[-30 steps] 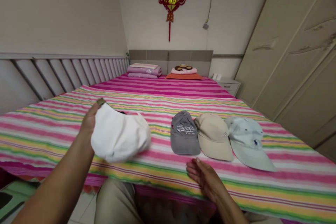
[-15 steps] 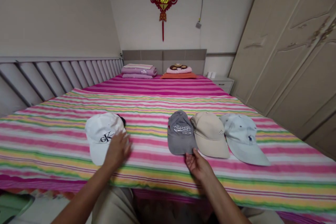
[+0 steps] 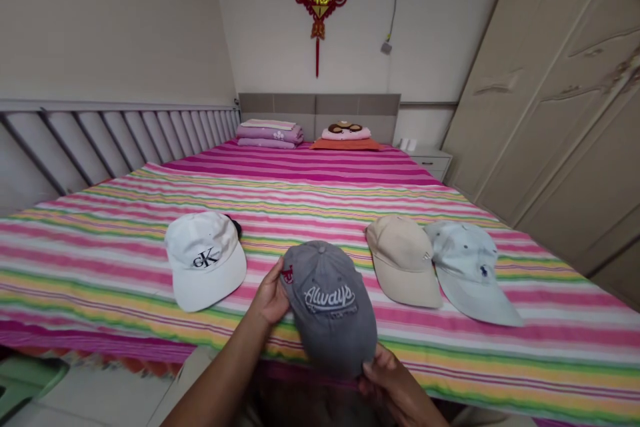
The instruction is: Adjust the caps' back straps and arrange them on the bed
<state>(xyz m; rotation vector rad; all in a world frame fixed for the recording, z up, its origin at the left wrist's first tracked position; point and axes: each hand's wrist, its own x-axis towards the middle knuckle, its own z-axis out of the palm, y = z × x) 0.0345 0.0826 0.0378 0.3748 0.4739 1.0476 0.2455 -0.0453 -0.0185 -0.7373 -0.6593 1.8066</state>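
Between my hands is a grey baseball cap (image 3: 330,327) with "Always" lettering, held up near the bed's front edge with its brim towards me. My right hand (image 3: 387,377) pinches the brim's right corner between thumb and fingers. At the cap's left side, my left hand (image 3: 273,297) grips the edge of the crown; some of its fingers are hidden behind it. A white cap (image 3: 205,260) with black letters lies to the left on the bed. Over to the right, a beige cap (image 3: 405,260) rests against a pale blue cap (image 3: 473,273).
A striped sheet covers the bed (image 3: 310,200). Folded purple bedding (image 3: 270,135) and an orange-and-pink stack (image 3: 346,135) lie by the headboard (image 3: 357,107). Slatted railing (image 3: 115,140) borders the left, a wardrobe (image 3: 540,113) the right. A green stool (image 3: 30,380) stands at lower left.
The grey cap has left its place beside the beige cap and come left and towards me. My left hand has moved from the white cap to the grey one.
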